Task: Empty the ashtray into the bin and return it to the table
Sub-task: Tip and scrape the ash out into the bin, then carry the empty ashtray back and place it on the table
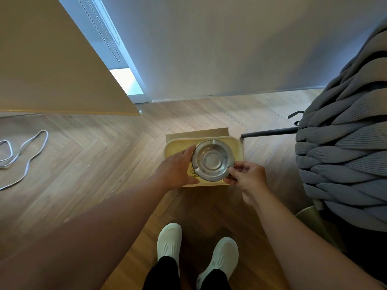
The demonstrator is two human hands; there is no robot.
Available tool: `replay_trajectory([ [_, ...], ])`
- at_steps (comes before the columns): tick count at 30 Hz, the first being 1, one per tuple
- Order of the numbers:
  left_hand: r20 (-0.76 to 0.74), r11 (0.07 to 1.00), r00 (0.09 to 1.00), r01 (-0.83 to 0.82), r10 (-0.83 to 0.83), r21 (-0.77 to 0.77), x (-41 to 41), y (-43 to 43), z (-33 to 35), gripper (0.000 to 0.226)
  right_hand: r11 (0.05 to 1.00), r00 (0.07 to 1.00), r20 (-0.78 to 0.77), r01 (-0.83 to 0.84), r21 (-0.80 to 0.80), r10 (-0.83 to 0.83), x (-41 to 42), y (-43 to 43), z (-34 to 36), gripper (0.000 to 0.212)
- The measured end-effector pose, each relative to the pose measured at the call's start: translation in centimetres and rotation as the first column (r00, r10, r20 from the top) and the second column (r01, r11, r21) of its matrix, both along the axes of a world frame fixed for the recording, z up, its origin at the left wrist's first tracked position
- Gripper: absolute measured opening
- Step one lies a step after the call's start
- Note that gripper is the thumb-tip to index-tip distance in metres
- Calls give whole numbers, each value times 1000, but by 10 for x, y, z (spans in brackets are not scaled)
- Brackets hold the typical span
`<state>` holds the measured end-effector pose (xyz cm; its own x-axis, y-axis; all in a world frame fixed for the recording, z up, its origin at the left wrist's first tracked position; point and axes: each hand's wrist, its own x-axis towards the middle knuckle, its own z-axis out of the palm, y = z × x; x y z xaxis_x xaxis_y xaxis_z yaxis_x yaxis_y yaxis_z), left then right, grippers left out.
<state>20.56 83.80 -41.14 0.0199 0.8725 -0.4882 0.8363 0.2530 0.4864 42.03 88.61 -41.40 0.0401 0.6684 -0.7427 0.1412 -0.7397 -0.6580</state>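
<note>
A round shiny metal ashtray (212,160) hangs over a small yellow rectangular bin (237,147) that stands on the wooden floor. Its bowl faces up and looks bare apart from a few dark specks. My right hand (247,177) pinches the ashtray's near right rim. My left hand (178,170) lies flat against its left rim, fingers stretched forward. Grey ash flecks show inside the bin (193,172), just left of the ashtray. The table is not in view.
A grey chunky-knit chair (343,147) with a dark leg (270,132) stands close on the right. A beige panel (52,65) rises at the left, with a white cable (23,151) on the floor. My feet in white shoes (169,243) stand just behind the bin.
</note>
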Motion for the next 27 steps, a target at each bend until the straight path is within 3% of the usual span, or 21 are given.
replay_trajectory([
  [4, 19, 999, 1000, -21, 20, 28, 1, 2, 3, 112, 999, 999, 17, -33, -10, 33, -2, 1, 4, 22],
  [9, 31, 999, 999, -17, 16, 29, 1, 4, 8, 105, 976, 977, 84, -203, 75, 197, 0, 3, 9, 59],
  [11, 33, 1000, 999, -20, 20, 22, 1, 4, 10, 103, 919, 918, 176, -378, 110, 357, 2, 7, 12, 69],
  [15, 29, 999, 999, -34, 33, 24, 0, 6, 16, 102, 700, 677, 380, -707, 99, 630, 3, 15, 18, 86],
  [19, 30, 999, 999, -34, 32, 40, 3, 8, 24, 101, 551, 507, 560, -828, 105, 655, 1, 16, 23, 83],
  [27, 19, 997, 999, -38, 37, 63, 2, 6, 41, 101, 434, 408, 650, -891, 132, 641, -4, 19, 38, 67],
])
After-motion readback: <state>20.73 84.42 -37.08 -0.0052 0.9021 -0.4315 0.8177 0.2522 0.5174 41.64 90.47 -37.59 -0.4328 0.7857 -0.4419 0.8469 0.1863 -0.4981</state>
